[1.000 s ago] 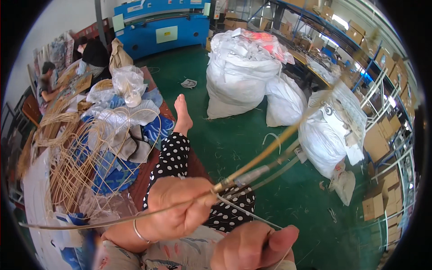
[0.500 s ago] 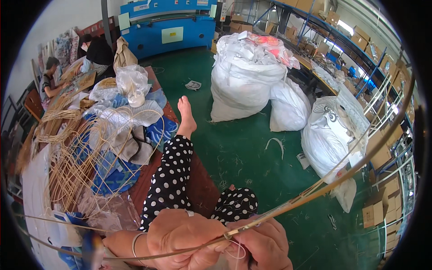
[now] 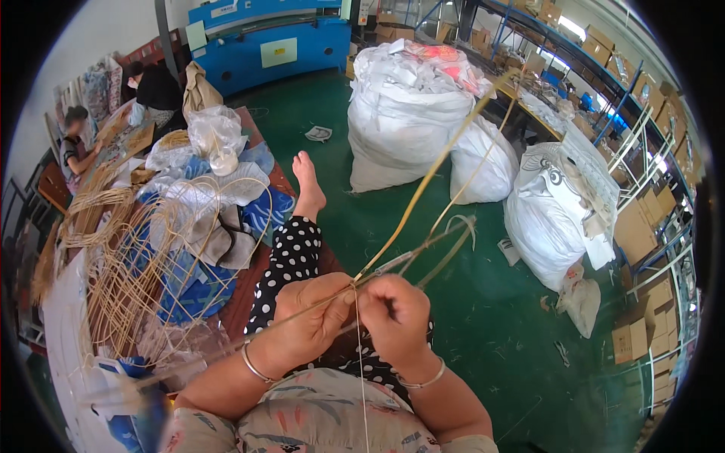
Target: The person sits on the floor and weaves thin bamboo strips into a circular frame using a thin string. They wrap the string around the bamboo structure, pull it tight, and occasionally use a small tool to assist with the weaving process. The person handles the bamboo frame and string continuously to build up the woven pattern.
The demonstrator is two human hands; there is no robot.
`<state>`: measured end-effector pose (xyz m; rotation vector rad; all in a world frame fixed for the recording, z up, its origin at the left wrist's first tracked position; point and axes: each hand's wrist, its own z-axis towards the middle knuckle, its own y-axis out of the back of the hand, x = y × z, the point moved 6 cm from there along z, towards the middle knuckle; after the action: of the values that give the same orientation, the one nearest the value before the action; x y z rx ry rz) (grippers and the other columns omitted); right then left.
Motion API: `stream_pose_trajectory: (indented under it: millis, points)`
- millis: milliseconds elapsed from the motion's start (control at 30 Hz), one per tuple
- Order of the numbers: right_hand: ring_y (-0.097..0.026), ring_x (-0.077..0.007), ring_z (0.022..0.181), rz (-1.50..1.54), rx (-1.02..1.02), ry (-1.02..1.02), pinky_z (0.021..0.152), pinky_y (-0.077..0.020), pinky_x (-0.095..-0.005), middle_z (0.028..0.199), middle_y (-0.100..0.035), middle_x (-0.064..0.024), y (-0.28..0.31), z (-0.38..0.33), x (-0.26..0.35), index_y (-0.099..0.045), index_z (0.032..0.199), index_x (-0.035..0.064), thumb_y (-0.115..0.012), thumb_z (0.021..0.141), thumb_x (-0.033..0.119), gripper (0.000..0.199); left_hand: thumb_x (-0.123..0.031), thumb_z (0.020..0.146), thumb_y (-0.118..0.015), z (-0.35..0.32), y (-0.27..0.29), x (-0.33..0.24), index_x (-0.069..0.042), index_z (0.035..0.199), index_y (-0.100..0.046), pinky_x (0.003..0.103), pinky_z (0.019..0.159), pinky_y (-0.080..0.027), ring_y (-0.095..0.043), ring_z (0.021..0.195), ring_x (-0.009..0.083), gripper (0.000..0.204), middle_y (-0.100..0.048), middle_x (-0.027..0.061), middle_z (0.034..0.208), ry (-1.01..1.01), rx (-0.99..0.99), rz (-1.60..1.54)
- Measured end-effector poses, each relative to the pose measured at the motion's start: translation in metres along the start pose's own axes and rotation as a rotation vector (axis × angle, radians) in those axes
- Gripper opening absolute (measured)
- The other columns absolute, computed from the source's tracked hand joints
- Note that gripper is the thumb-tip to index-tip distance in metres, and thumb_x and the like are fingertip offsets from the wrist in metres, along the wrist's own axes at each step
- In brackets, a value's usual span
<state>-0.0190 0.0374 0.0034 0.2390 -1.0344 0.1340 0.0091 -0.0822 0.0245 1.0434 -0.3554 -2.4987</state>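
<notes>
Pinched between the thumb and fingers of my left hand (image 3: 313,315) are thin bamboo strips (image 3: 414,198), held where several cross and meet. From there, some strips fan out up and to the right, and others run down to the left, blurred. A white thread (image 3: 362,370) is at the crossing and hangs straight down in front of my shirt. Close beside it, my right hand (image 3: 394,317) is curled with its fingertips at the thread, seemingly gripping it; the exact hold is partly hidden.
On the low table (image 3: 260,291) at left lie many bent cane hoops (image 3: 143,260), cloth and plastic bags. Large white sacks (image 3: 408,113) stand on the green floor ahead. Cardboard boxes (image 3: 633,341) and shelving line the right. Two people sit at the far left.
Both hands have moved away from my head, so my forearms and shirt now show. The strips have swung from a wide bow across the view to point up and right.
</notes>
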Motion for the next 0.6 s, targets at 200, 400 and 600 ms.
stream_pose_trajectory:
  millis: [200,400,600]
  points:
    - [-0.054,-0.0107,0.07,0.846,0.786,-0.512,0.06,-0.0416,-0.022,0.082,-0.059,-0.0058,-0.022,-0.077,0.008,-0.054,0.079,0.0026,-0.058,0.076,0.003,0.005,-0.008,0.086,-0.055,-0.006,0.009,0.009,0.002,0.098,-0.054,0.018,0.054,-0.038,-0.045,0.062,0.0051,0.017,-0.054,0.001,0.076,0.235,-0.023,-0.477]
    - [-0.055,-0.0121,0.073,0.826,0.679,-0.953,0.062,-0.0443,-0.0244,0.091,-0.058,-0.0076,-0.021,-0.114,-0.019,-0.054,0.095,0.0019,-0.059,0.079,0.011,0.019,-0.006,0.083,-0.058,-0.003,0.017,-0.005,0.004,0.103,-0.051,0.017,0.051,-0.035,-0.043,0.06,0.0028,0.023,-0.053,0.0003,0.074,0.292,-0.004,-0.716]
    - [-0.055,-0.0153,0.063,0.014,0.234,0.064,0.056,-0.0456,-0.0259,0.083,-0.059,-0.0097,0.016,-0.032,0.025,-0.054,0.096,-0.0022,-0.068,0.072,0.014,0.032,-0.008,0.076,-0.065,-0.005,0.014,-0.012,0.002,0.107,-0.047,0.021,0.054,-0.041,-0.051,0.063,0.0093,0.038,-0.055,0.008,0.075,0.327,0.093,-0.706]
